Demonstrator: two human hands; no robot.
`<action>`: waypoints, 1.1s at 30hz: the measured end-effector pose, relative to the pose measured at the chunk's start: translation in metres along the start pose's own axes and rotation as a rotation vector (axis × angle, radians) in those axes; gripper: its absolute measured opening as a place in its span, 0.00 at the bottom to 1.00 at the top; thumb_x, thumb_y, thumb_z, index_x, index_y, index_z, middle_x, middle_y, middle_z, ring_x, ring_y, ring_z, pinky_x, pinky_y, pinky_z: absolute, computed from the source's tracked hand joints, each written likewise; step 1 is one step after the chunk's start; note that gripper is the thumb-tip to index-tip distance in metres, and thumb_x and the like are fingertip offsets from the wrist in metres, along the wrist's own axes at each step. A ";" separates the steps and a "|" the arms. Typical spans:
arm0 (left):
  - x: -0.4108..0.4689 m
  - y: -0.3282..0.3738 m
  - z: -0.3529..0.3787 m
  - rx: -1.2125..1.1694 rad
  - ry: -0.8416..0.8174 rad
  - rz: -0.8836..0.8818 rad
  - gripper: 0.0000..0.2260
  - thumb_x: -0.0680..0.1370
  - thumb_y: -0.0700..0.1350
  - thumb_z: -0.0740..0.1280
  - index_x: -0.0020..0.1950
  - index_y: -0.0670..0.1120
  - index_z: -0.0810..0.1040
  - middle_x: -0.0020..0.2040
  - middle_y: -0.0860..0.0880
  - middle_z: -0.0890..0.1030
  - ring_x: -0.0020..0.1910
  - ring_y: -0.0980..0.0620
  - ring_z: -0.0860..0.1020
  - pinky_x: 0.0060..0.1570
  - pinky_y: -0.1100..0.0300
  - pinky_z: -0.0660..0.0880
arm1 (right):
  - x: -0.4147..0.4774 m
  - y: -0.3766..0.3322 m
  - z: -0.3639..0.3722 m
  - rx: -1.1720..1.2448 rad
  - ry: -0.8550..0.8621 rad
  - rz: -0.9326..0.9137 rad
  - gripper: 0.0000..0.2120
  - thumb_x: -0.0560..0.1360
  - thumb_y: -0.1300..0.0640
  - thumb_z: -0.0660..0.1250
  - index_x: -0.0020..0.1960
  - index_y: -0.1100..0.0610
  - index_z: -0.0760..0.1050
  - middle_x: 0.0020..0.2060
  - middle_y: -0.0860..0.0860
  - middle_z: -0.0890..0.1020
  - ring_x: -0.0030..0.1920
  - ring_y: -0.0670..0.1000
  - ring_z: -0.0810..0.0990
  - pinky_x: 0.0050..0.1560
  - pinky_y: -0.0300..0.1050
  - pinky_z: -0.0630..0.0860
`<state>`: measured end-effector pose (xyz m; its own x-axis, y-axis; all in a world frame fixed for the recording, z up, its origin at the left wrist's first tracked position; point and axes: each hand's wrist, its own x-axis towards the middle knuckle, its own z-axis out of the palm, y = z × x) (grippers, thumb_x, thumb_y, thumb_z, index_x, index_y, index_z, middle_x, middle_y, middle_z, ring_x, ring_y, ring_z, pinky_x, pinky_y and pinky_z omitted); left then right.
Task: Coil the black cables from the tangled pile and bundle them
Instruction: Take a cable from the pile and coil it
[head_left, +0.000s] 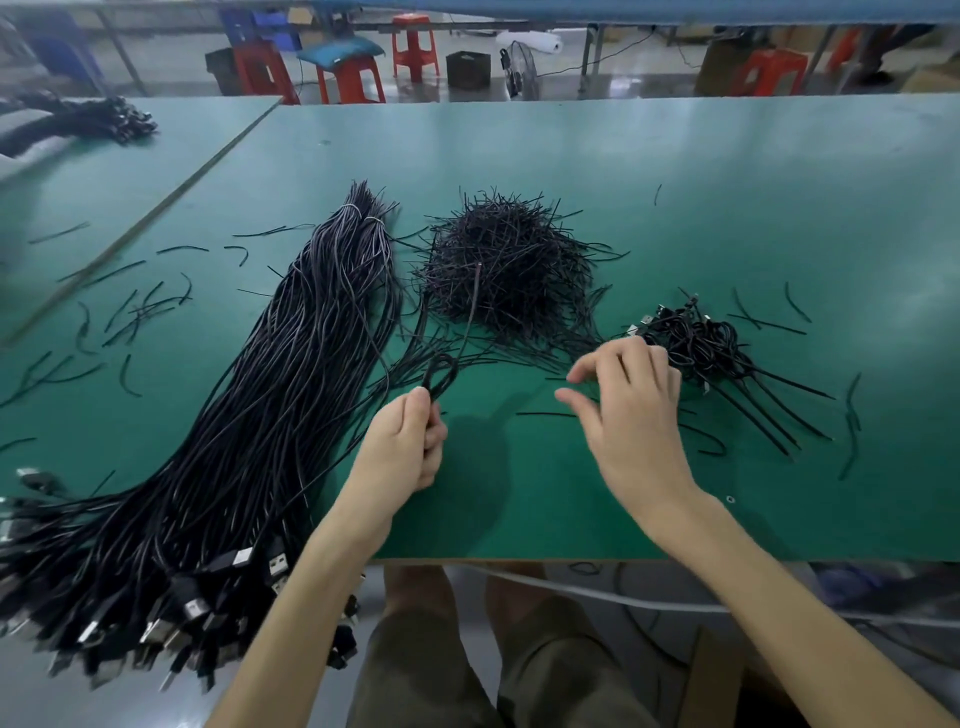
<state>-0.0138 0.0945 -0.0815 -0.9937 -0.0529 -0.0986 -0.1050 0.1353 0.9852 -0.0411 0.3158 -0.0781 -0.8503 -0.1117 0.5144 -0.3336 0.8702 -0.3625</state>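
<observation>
Head view. One black cable (440, 372), bent into a small loop, rose from the left hand (410, 447), whose curled fingers and thumb pinched it at the loop's base. Its free end ran up and away over the near edge of a tangled heap of short black ties (506, 265) at mid-table. The right hand (628, 410) was held over the table to the right of the loop, with fingers spread and thumb apart, gripping nothing. Just beyond its fingertips lay the coiled bundles (698, 343), a small cluster of wound cables with tie ends sticking out toward the near right.

To the left of the left hand, a thick sheaf of uncoiled cables (291, 395) stretched diagonally from the far centre to the near left corner. Its USB plugs (208, 587) fanned out over the table edge there. Loose ties (130, 312) lay scattered on both sides of the green table (727, 208). A further dark pile of cables (93, 117) sat at the far left on an adjoining surface. Red stools (415, 44) and a floor fan (522, 70) stood beyond the table.
</observation>
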 end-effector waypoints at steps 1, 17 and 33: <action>0.000 -0.001 0.000 -0.021 0.017 -0.004 0.16 0.88 0.46 0.50 0.43 0.44 0.66 0.30 0.53 0.66 0.23 0.54 0.59 0.22 0.60 0.55 | 0.002 0.006 0.000 0.005 -0.092 0.111 0.10 0.77 0.51 0.73 0.54 0.55 0.77 0.53 0.50 0.73 0.58 0.52 0.66 0.59 0.46 0.61; -0.004 0.001 0.014 0.114 0.058 0.039 0.18 0.88 0.46 0.50 0.41 0.44 0.65 0.29 0.51 0.64 0.23 0.55 0.59 0.23 0.63 0.59 | 0.002 0.012 0.010 -0.131 -0.145 0.147 0.02 0.82 0.56 0.67 0.50 0.54 0.76 0.51 0.49 0.71 0.56 0.51 0.63 0.52 0.44 0.52; -0.007 0.004 0.038 -0.002 -0.108 -0.020 0.18 0.88 0.49 0.53 0.40 0.46 0.66 0.28 0.56 0.65 0.22 0.56 0.60 0.21 0.65 0.58 | -0.010 -0.039 -0.003 0.927 -0.395 0.426 0.04 0.78 0.56 0.72 0.47 0.57 0.80 0.30 0.48 0.82 0.31 0.44 0.79 0.33 0.37 0.73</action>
<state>-0.0086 0.1332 -0.0817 -0.9898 0.0516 -0.1327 -0.1249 0.1329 0.9832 -0.0188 0.2839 -0.0669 -0.9840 -0.1771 -0.0172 -0.0176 0.1927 -0.9811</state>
